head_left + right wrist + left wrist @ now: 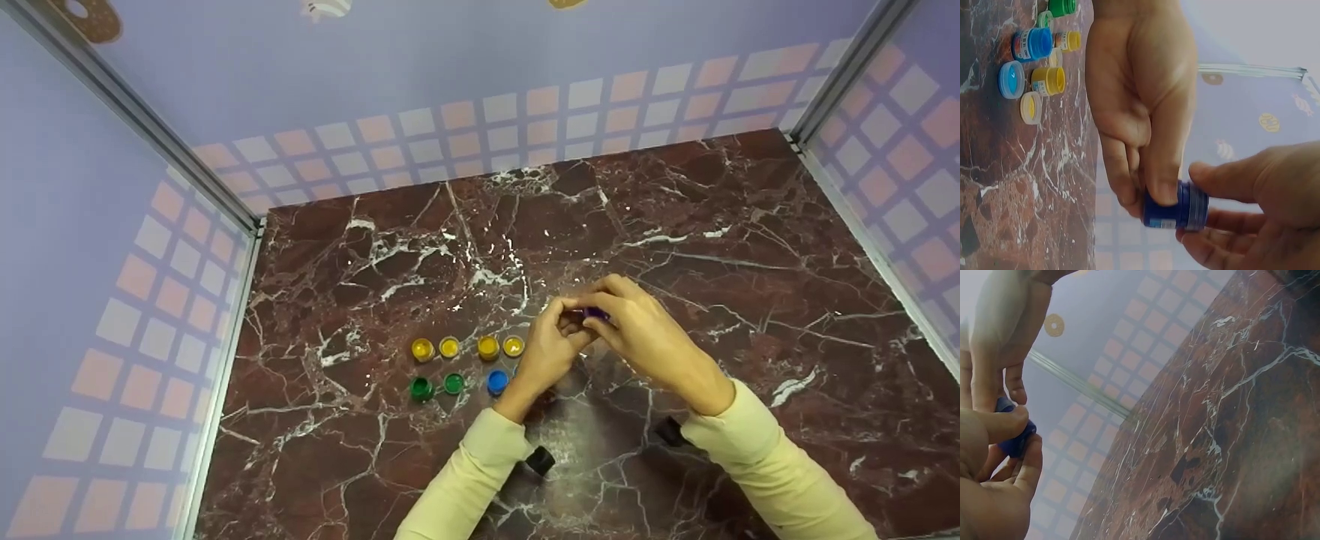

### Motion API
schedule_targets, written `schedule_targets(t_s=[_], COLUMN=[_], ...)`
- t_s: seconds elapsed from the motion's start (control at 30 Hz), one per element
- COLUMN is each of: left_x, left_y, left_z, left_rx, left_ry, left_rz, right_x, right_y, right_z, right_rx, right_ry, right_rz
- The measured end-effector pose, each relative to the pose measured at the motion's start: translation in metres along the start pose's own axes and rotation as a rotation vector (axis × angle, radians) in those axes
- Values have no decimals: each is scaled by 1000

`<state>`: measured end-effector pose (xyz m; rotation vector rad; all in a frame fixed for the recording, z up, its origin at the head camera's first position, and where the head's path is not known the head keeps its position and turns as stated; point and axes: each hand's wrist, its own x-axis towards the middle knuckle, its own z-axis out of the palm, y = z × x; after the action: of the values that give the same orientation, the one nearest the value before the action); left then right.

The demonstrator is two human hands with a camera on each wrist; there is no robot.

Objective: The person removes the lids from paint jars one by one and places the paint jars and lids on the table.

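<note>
Both hands meet over the table around a small dark blue paint jar [1162,216] with a ridged lid [1199,208]. My left hand [551,349] grips the jar's body between thumb and fingers. From the other side, my right hand [645,337] pinches the lid, its thumb on one edge and fingers on the opposite one. The right wrist view has the jar lying sideways in the air, lid toward the right hand. Fingers cover most of it in the head view. Whether the lid is loose cannot be seen.
Left of the hands stand uncapped paint jars: yellow [423,349], another yellow [488,347], green [421,388] and blue [497,382]. Beside them lie their lids, including a green lid [454,383] and a blue lid [1012,80]. Patterned walls [480,120] border the marbled table [337,450].
</note>
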<state>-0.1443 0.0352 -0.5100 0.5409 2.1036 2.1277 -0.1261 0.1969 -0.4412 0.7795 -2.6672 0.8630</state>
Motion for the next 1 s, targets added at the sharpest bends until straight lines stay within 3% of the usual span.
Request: schedule_targets(t_s=[0.17, 0.47, 0.73, 1.0], left_x=[0, 2, 5, 6], left_y=[2, 3, 5, 5], left_z=[-6, -14, -26, -35], left_rx=[-35, -94, -16, 8], left_ry=[-91, -196, -335, -429], left_rz=[-21, -53, -68, -73], right_x=[-2, -3, -3, -4], right_y=[4, 11, 16, 17], right_z=[-4, -7, -11, -14], right_rx=[6, -2, 73, 92], right_ry=[-41, -49, -93, -154], right_rz=[-57, -193, -288, -317])
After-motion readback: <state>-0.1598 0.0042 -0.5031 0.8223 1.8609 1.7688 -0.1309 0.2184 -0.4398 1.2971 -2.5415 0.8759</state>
